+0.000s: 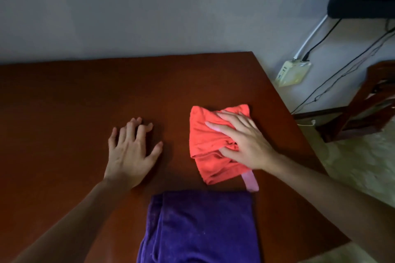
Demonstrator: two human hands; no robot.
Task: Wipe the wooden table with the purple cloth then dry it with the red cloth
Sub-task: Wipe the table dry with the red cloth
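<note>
The red cloth [208, 145] lies bunched on the wooden table [85, 96], right of the middle. My right hand [241, 141] presses flat on top of it with the fingers spread and straight. A pink strip sticks out from under the cloth's near edge. My left hand [130, 149] rests palm down on the bare wood to the left, fingers spread, holding nothing. The purple cloth [203, 228] lies folded at the near edge of the table, below both hands and untouched.
The table's right edge runs diagonally from the back corner toward me. Beyond it a cream power strip [292, 72] with cables hangs on the grey wall. A dark wooden chair [363, 104] stands at the right.
</note>
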